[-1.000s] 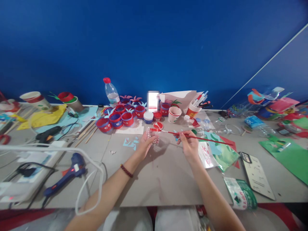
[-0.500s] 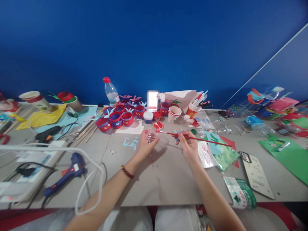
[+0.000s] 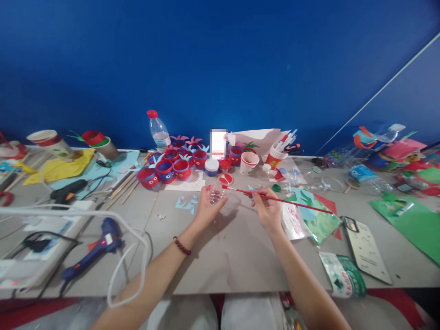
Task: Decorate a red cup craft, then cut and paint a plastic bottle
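My left hand (image 3: 209, 205) is closed around a clear ribbed plastic bottle piece (image 3: 217, 195), held just above the table. In my right hand (image 3: 268, 207) is a long red paintbrush (image 3: 292, 200), pinched near its front end. The red-wet bristles are at the upper right edge of the bottle piece; whether they touch it I cannot tell. Just behind the hands lies a red-smeared lid (image 3: 225, 179), close to an open jar of red paint (image 3: 225, 165) and a white-capped jar (image 3: 211, 167).
Painted red-and-blue cups (image 3: 167, 173) with paper leaves cluster at the back. Left are a blue glue gun (image 3: 93, 251), a power strip (image 3: 41, 247) and a white cable (image 3: 144, 238). Right are a phone (image 3: 367, 251), plastic packets (image 3: 343, 275) and green paper (image 3: 409, 224). A pen cup (image 3: 275, 157) stands behind.
The brush tip has shifted slightly left and up, and its handle end has dipped a little to the right. My left hand stays nearly in place with the bottle piece.
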